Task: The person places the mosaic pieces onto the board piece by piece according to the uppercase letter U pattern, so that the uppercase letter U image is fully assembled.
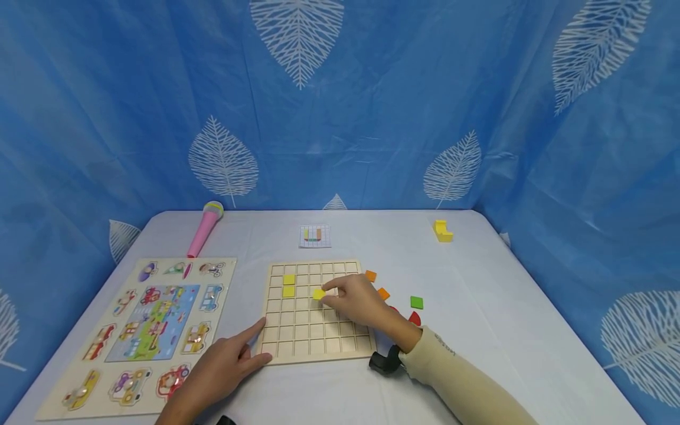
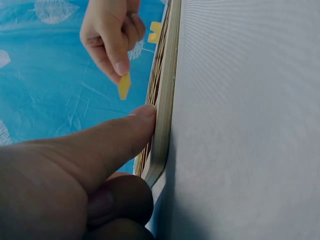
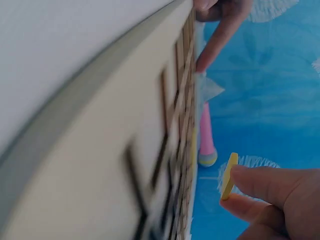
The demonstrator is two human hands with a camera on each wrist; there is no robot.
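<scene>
A wooden grid board (image 1: 297, 359) lies on the white table in the head view. My right hand (image 1: 357, 300) pinches a yellow square tile (image 1: 319, 294) between thumb and finger over the board's middle. In the right wrist view that tile (image 3: 229, 176) is held on edge, apart from the board. Two yellow tiles (image 1: 288, 291) sit in neighbouring cells, one behind the other, towards the board's back left. My left hand (image 1: 225, 363) touches the board's front left corner, index finger extended at the left side and thumb (image 2: 135, 127) on the front edge.
Orange tiles (image 1: 383, 293), red pieces (image 1: 415, 319) and a green tile (image 1: 417, 302) lie right of the board. Behind it are a pattern card (image 1: 314, 243) and a notched yellow block (image 1: 443, 234). A vehicle puzzle board (image 1: 90, 366) and pink toy microphone (image 1: 203, 234) lie left.
</scene>
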